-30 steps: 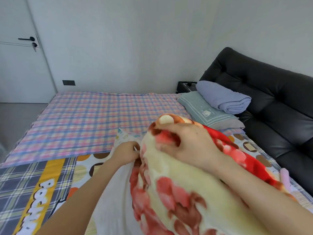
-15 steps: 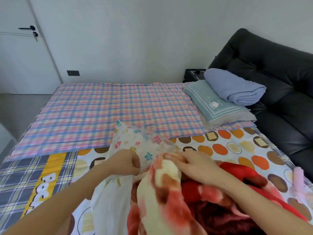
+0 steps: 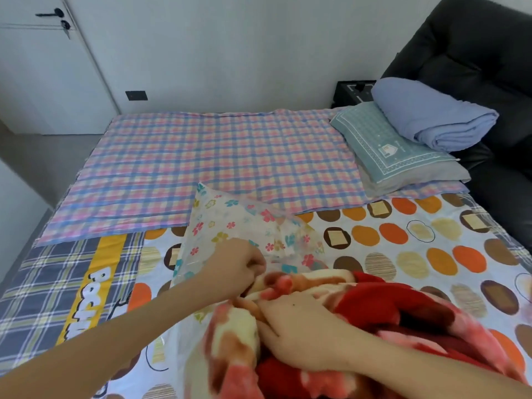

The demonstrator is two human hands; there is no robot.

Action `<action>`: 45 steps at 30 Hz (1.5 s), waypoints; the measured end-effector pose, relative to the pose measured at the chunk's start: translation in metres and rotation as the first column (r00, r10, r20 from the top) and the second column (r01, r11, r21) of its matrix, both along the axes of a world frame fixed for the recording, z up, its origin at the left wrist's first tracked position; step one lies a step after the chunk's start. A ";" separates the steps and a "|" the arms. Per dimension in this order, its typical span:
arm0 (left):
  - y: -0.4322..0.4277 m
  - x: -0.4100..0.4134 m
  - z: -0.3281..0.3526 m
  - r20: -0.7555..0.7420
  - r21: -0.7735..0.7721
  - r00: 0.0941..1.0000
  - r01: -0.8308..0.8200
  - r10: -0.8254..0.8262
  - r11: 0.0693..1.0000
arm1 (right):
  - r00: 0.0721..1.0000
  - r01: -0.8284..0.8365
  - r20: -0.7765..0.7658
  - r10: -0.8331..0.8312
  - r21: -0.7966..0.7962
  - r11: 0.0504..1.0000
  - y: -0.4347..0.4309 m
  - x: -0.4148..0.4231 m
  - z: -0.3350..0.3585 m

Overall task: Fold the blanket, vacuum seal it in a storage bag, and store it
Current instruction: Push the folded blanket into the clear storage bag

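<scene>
While the red-and-cream blanket (image 3: 374,312) lies bunched on the bed (image 3: 431,254) at the floral storage bag (image 3: 230,223) mouth | left hand (image 3: 236,266) pinches the bag edge | right hand (image 3: 296,332) presses the blanket, fingers extended.

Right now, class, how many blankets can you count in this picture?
2. A red-and-cream floral fleece blanket, bunched under the right hand at the clear flower-printed plastic bag; a folded lavender blanket on the teal pillow, far right. More may be hidden.

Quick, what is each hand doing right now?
Left hand: closed, gripping the edge of the clear flower-printed plastic storage bag.
Right hand: open, pressing flat on the red and cream fleece blanket.
</scene>
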State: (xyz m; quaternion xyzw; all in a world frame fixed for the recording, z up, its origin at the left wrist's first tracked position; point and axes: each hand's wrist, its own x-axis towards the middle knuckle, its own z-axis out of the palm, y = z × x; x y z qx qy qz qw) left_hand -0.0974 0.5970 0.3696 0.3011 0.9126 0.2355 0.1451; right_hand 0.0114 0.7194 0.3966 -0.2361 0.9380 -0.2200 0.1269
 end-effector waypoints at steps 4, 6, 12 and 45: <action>-0.008 0.005 0.002 0.009 0.074 0.992 -0.130 0.129 0.989 | 0.915 0.324 0.330 -0.230 -0.264 0.909 0.038 -0.010 0.006; -0.008 0.003 0.004 0.008 0.048 0.995 -0.100 0.100 0.994 | 0.824 0.460 0.514 -0.239 -0.360 0.812 0.071 -0.027 0.024; -0.013 -0.004 0.009 0.063 -0.014 0.990 -0.122 0.123 0.992 | 0.894 0.220 0.354 -0.274 0.185 0.958 0.151 -0.080 -0.021; 0.010 0.008 -0.025 -0.187 -0.215 0.871 0.414 -0.454 0.884 | 0.850 0.517 -0.193 -0.490 0.127 0.847 0.104 -0.005 -0.066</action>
